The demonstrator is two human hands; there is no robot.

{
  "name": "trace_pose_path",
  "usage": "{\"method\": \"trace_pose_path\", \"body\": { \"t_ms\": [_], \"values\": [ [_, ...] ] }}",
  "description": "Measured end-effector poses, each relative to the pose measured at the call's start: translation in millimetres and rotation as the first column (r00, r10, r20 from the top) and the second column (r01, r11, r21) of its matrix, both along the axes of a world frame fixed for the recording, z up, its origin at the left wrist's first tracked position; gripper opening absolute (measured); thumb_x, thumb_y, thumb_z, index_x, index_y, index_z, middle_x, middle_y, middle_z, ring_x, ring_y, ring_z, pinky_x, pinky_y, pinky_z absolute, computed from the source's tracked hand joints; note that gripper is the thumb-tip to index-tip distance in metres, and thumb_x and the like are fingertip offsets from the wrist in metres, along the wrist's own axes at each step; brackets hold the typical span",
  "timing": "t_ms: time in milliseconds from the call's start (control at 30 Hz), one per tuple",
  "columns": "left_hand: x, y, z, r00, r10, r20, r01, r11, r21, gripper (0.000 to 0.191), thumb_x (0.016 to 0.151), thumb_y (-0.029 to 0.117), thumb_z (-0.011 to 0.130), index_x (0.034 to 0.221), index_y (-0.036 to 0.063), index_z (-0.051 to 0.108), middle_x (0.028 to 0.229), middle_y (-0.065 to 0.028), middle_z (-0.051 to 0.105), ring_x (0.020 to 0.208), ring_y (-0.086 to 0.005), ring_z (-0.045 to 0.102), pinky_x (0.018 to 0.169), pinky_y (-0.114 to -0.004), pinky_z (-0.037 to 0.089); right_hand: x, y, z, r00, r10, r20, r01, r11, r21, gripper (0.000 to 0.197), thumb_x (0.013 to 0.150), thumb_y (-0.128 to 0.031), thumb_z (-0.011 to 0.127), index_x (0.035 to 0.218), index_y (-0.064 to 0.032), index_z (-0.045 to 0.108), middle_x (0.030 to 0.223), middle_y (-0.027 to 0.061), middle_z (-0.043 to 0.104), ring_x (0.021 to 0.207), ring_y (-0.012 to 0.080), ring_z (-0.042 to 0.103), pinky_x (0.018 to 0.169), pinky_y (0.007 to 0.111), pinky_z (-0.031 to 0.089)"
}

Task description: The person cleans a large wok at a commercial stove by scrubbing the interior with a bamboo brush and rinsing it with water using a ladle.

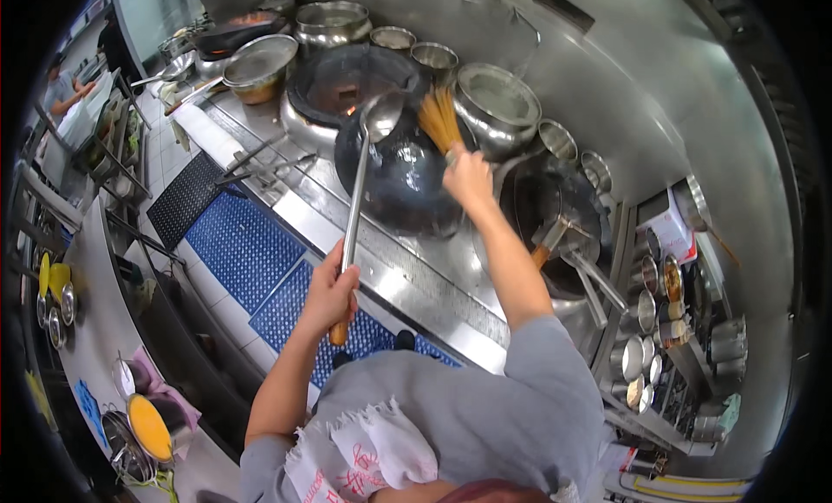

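My left hand (333,290) grips the wooden-ended handle of a long metal wok ladle (356,201). The ladle's bowl reaches over the far left part of a dark, wet-looking wok (406,191) on the steel range. In my right hand (470,178) is a bamboo wok brush (440,121), its splayed bristles pointing away from me at the wok's far right rim. Whether the bristles touch the wok, I cannot tell. Behind the wok lies a round burner opening (325,90) with a small orange glow inside.
A second dark wok (520,194) at right holds tools with handles sticking out. Steel pots (497,100) line the back. Seasoning containers (647,311) stand far right. A pot of yellow liquid (151,425) sits on the left counter (104,295). Another person (62,90) works far left.
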State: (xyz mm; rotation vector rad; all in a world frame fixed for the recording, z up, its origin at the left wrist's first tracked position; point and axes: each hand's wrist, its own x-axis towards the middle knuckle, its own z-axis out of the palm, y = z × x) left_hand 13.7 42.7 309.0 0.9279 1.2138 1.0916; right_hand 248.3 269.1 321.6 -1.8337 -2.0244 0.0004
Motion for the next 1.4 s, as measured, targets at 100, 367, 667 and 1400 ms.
{"method": "trace_pose_path", "body": {
  "t_ms": [100,367,667,1400],
  "values": [
    [4.8,-5.6,0.9,1.0,-0.007,-0.023,0.007,1.0,-0.01,0.058,0.094,0.008,0.047,0.15,0.0122,0.03,0.073,-0.0021,0.049,0.042,-0.0096,0.048,0.036,-0.025,0.043,32.3,32.6,0.3,0.985,-0.104,-0.138,0.093,0.992,-0.082,0.044,0.077,-0.013,0.062,0.12,-0.0104,0.058,0.103,0.0316,0.061,0.09,0.0523,0.061,0.085,0.055,0.05],
    [-0.1,-7.7,-10.8,1.0,0.006,0.027,-0.007,1.0,0.015,0.056,0.095,0.009,0.047,0.148,0.008,0.03,0.07,-0.0014,0.049,0.04,-0.0092,0.047,0.033,-0.024,0.041,40.9,-41.3,-39.5,0.978,-0.098,-0.186,0.096,0.995,-0.021,0.048,0.079,-0.015,0.062,0.126,-0.0116,0.053,0.099,0.0329,0.061,0.085,0.0504,0.063,0.082,0.054,0.051],
    [-5.8,-1.8,-7.4,1.0,0.002,-0.024,-0.001,1.0,0.022,0.055,0.095,0.009,0.047,0.148,0.0061,0.03,0.07,-0.0013,0.049,0.042,-0.0083,0.048,0.035,-0.023,0.042,43.7,-107.5,-93.8,0.848,-0.362,-0.388,0.283,0.927,-0.246,0.066,0.079,-0.02,0.065,0.139,-0.0114,0.04,0.102,0.029,0.065,0.096,0.0442,0.063,0.088,0.051,0.048],
    [-29.8,-19.5,-20.3,0.993,0.11,-0.036,-0.108,0.993,0.056,0.057,0.094,0.009,0.047,0.148,0.0074,0.03,0.07,0.0007,0.048,0.043,-0.0078,0.048,0.036,-0.023,0.042,-33.2,-102.0,-59.4,0.976,0.203,0.079,-0.207,0.977,0.042,0.069,0.076,-0.012,0.065,0.141,-0.0196,0.041,0.089,0.0255,0.058,0.075,0.0444,0.063,0.069,0.05,0.054]
  ]
}}
